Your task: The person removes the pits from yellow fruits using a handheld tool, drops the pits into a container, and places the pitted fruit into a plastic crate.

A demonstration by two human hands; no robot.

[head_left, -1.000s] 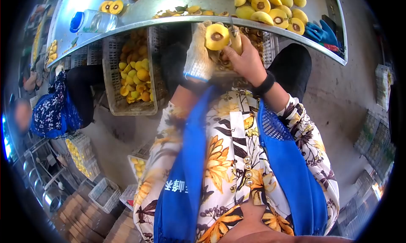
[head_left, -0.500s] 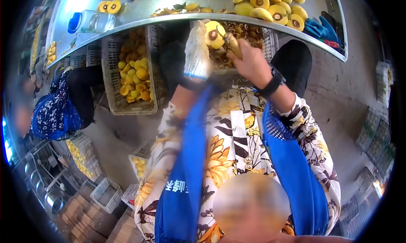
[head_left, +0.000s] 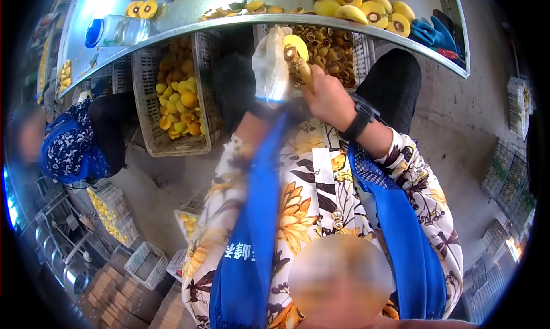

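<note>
My left hand (head_left: 269,65), in a white knitted glove, grips a halved yellow fruit (head_left: 296,44) near the table's front edge. In my bare right hand (head_left: 331,94) is a tool with a wooden handle (head_left: 306,77), its head against the fruit's brown centre. Below both hands stands a crate (head_left: 365,58) holding brown scooped-out fruit pieces (head_left: 329,48). To the left another crate (head_left: 150,125) holds yellow fruit halves (head_left: 182,100).
The metal table (head_left: 189,11) bears a clear bottle with a blue cap (head_left: 117,31), a fruit pile (head_left: 372,11) and blue gloves (head_left: 435,34). Another person (head_left: 74,145) sits at the left. More crates (head_left: 146,265) stand on the floor.
My right hand has moved slightly down and left, and the tool is now more upright. The fruit half has turned in my left hand, its cut face less visible.
</note>
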